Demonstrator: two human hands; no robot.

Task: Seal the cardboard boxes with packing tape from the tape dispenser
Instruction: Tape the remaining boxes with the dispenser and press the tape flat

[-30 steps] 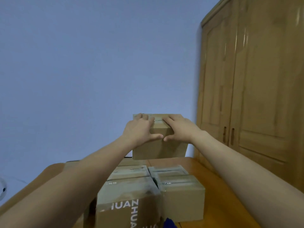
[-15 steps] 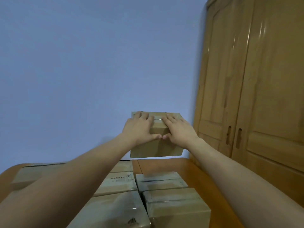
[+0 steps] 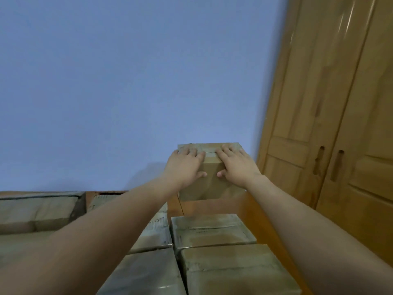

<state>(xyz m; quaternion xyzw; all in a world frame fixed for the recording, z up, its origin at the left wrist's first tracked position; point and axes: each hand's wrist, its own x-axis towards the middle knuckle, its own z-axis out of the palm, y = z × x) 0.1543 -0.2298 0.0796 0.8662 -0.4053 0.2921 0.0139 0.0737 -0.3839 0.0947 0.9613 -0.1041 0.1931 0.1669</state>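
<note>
Both my hands grip the small brown cardboard box (image 3: 211, 179) at twelve o'clock: left hand (image 3: 184, 167) and right hand (image 3: 238, 167) with fingers over its top edge, thumbs on the near face (bottom edge just above the wooden table (image 3: 214, 206)). Taped cardboard boxes (image 3: 212, 231) sit nearer me.

box (image 3: 209, 184) behind taped boxes (image 3: 212, 231), wardrobe (image 3: 331, 124) right
</note>
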